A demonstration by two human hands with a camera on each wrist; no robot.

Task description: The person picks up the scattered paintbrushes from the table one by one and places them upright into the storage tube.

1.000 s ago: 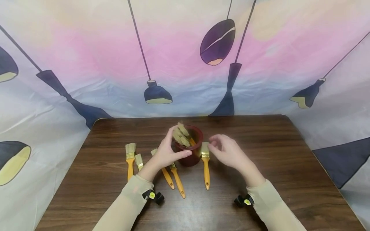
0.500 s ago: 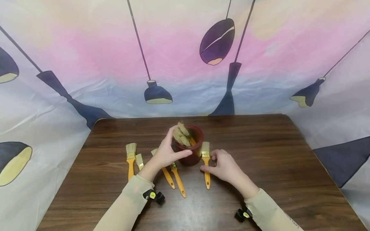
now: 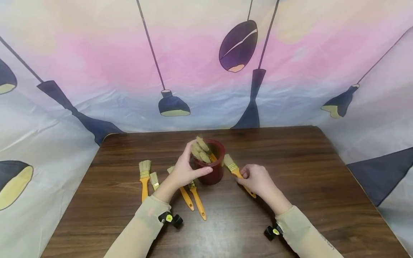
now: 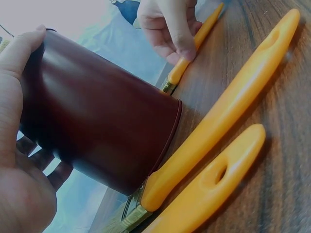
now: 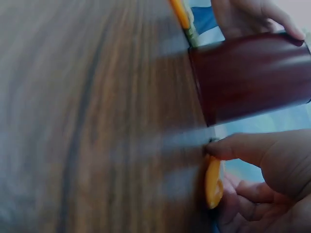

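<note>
My left hand (image 3: 185, 170) grips the side of a dark red cup (image 3: 213, 175), thumb across the front and fingers behind. The cup stands on the table with several paintbrushes (image 3: 200, 150) in it, bristles up and leaning left. Just right of the cup, my right hand (image 3: 262, 181) pinches the yellow handle of a flat paintbrush (image 3: 232, 166). Its bristles point up-left toward the cup and its handle end points down-right. In the right wrist view, the thumb and fingers are on either side of the handle (image 5: 213, 182), close to the tabletop.
Several more paintbrushes lie on the wooden table (image 3: 309, 172) left of the cup: one (image 3: 145, 173) at the far left, a smaller one (image 3: 155, 179) beside it, and one (image 3: 198, 202) in front of the cup. A printed cloth (image 3: 206, 64) hangs behind the table.
My right hand has come down from beside the bristles and pinched the brush handle. The brush has turned, its handle end swinging right. The left hand still holds the cup in place.
</note>
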